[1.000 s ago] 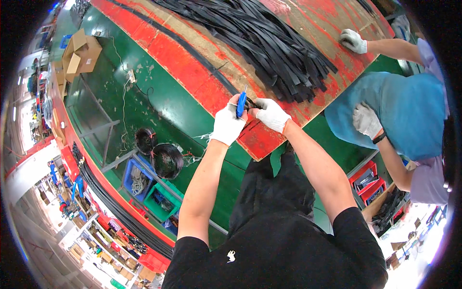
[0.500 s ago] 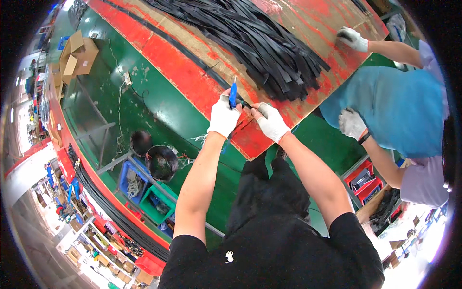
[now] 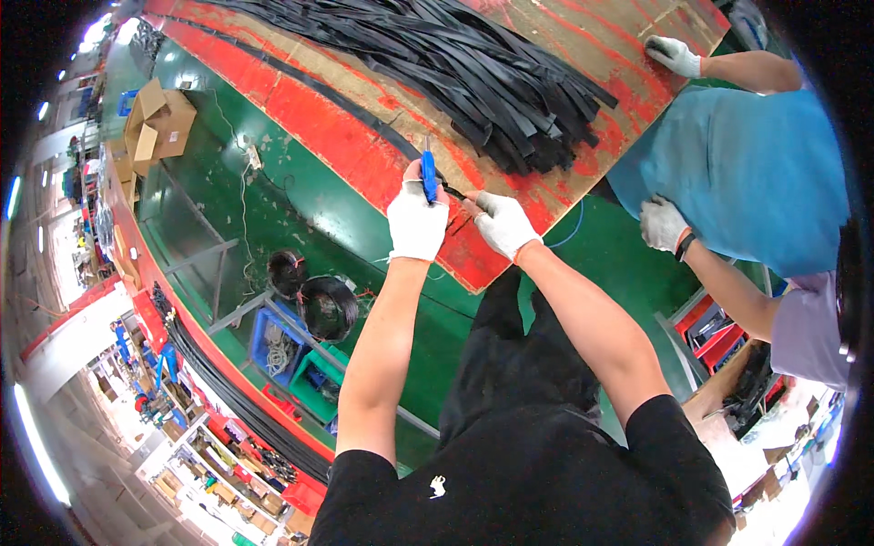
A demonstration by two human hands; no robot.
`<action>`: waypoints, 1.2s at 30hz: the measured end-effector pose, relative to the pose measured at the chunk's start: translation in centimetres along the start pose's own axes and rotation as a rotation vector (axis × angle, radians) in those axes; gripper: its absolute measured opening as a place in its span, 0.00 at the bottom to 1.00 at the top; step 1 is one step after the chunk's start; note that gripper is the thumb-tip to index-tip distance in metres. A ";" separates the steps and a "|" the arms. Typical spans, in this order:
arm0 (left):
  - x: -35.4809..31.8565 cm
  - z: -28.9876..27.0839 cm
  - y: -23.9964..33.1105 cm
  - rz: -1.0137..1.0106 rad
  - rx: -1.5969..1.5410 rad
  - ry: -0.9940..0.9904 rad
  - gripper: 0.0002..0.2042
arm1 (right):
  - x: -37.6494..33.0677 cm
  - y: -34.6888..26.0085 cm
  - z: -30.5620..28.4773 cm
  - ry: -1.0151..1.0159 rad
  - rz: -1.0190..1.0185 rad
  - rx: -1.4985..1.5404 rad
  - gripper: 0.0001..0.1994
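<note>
Both my hands wear white gloves and meet at the near edge of a red wooden worktable (image 3: 364,159). My left hand (image 3: 416,223) is closed around a blue-handled tool (image 3: 428,173) that points up toward the table. My right hand (image 3: 503,223) pinches the end of a thin black strip (image 3: 328,91) that runs along the red edge, right beside the tool. A large heap of black strips (image 3: 473,64) lies across the table beyond my hands.
A person in a blue apron (image 3: 728,173) stands at my right, one gloved hand (image 3: 674,55) on the table, the other (image 3: 662,223) lowered. Cardboard boxes (image 3: 155,118) sit on the green floor at left. Black wire coils (image 3: 314,296) and blue and green crates (image 3: 291,355) lie below.
Both my hands have shifted slightly up and left along the table edge. The tool now points more upright. The neighbouring person's hands have moved a little.
</note>
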State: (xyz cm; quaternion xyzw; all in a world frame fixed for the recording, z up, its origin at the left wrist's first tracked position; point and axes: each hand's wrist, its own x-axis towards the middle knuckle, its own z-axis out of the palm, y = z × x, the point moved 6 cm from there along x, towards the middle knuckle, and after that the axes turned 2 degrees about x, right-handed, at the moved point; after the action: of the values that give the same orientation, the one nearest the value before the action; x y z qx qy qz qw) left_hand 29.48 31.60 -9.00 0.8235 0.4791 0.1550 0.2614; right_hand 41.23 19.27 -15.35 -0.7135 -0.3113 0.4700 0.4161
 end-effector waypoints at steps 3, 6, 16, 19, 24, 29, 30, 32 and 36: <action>-0.4 -0.1 0.6 0.053 0.018 0.026 0.27 | -0.2 -0.1 0.1 0.006 0.019 -0.014 0.17; -0.6 -0.2 1.1 0.096 0.083 0.041 0.28 | 0.0 -0.1 0.2 0.033 -0.011 -0.028 0.17; -0.2 -0.5 2.2 0.231 0.282 0.131 0.26 | 0.8 -0.7 1.3 0.108 -0.006 -0.103 0.17; -0.5 -0.4 1.9 0.259 0.292 0.216 0.27 | 1.2 -0.9 1.9 0.121 -0.018 -0.107 0.17; -0.7 -0.2 1.8 0.230 0.262 0.319 0.28 | 2.2 -0.7 2.6 0.084 -0.021 -0.037 0.16; 0.0 0.6 1.1 0.079 0.241 0.330 0.26 | 3.2 -1.5 2.7 0.169 -0.034 -0.106 0.13; -0.1 0.8 1.3 0.058 0.250 0.317 0.26 | 3.5 -1.4 2.7 0.166 -0.021 -0.122 0.13; -0.5 1.3 1.2 0.086 0.246 0.337 0.24 | 3.7 -0.9 2.5 0.150 -0.018 -0.112 0.14; -1.0 1.7 0.2 0.119 0.201 0.291 0.25 | 3.9 -0.1 2.2 0.126 -0.096 0.027 0.14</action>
State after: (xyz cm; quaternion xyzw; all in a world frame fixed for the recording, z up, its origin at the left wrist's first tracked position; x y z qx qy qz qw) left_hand 29.96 30.15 -10.32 0.8412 0.4753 0.2392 0.0960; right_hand 40.58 23.26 -17.33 -0.7202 -0.3121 0.4080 0.4664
